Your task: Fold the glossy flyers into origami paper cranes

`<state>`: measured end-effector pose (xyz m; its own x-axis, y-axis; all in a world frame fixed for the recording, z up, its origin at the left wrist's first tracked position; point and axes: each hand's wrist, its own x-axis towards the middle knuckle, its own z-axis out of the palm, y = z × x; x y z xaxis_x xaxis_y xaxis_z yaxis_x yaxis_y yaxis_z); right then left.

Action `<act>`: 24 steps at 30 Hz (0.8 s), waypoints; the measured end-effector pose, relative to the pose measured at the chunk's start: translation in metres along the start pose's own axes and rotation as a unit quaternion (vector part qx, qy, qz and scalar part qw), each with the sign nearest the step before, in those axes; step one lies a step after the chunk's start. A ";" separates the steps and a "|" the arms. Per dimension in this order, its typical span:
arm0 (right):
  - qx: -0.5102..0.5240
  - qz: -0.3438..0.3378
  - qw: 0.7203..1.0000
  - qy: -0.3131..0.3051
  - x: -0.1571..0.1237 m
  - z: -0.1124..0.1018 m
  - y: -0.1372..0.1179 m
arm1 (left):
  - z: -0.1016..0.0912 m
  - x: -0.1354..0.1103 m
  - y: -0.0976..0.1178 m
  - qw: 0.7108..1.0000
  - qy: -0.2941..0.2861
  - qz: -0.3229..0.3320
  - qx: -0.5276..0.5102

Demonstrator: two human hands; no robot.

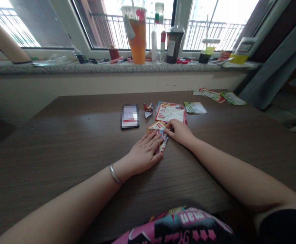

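Observation:
A colourful printed sheet of paper (156, 126), folded over on itself, lies on the brown table. My left hand (145, 152), with a silver bangle on the wrist, lies flat across the sheet with its fingers stretched out and covers part of it. At the sheet's right edge, the curled fingers of my right hand (181, 132) pinch the paper. Just beyond them sits a stack of red-bordered printed sheets (170, 112). A small folded paper piece (148, 109) stands left of the stack.
A phone-like device (129, 117) with a blurred screen lies left of the papers. Green-printed cards (195, 107) and more leaflets (212, 95) rest at the back right. On the granite windowsill (99, 68) stand an orange drink cup (138, 40), a dark drink cup (174, 44) and bottles.

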<state>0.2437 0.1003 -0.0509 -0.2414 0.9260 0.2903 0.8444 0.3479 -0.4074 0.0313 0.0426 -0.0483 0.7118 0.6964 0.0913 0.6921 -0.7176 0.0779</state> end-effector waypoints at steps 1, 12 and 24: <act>0.009 0.003 1.000 0.010 0.000 0.000 0.001 | 0.000 0.000 0.000 1.000 -0.002 -0.005 0.001; 0.041 -0.053 0.996 -0.066 -0.030 -0.006 -0.037 | -0.008 -0.007 -0.009 0.997 0.019 -0.070 0.015; -0.020 -0.038 0.995 -0.091 -0.030 -0.009 -0.053 | -0.009 -0.006 -0.010 0.997 0.015 -0.071 0.021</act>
<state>0.2108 0.0526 -0.0307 -0.3851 0.9096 0.1558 0.8380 0.4154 -0.3537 0.0188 0.0454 -0.0407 0.6029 0.7897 0.1131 0.7904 -0.6106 0.0498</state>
